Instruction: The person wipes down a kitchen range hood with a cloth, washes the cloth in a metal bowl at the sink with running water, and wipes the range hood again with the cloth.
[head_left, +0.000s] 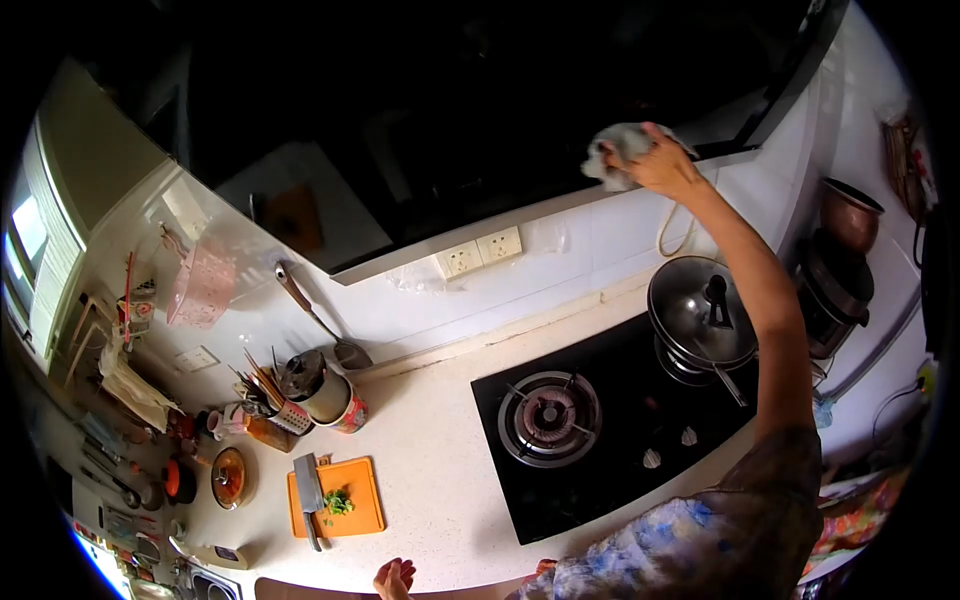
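My right hand (662, 165) is raised and shut on a crumpled grey cloth (618, 158). It presses the cloth against the lower part of the glossy black range hood (480, 130). Below that arm, a pan with a glass lid (690, 295) sits on the right burner of the black gas stove (620, 420). Low at the counter's front edge is my left hand (395, 578), its fingers loosely curled and nothing visible in them. Nearest to it lies an orange cutting board (365, 490), bearing a cleaver (308, 485) and chopped greens (338, 501).
The left burner (550, 418) has no pot on it. A utensil holder (290, 416) with chopsticks and a floral container (352, 412) stand by the wall. A spatula (325, 320) hangs above them. A lidded glass pot (229, 480) is further left. Wall sockets (480, 253) sit under the hood.
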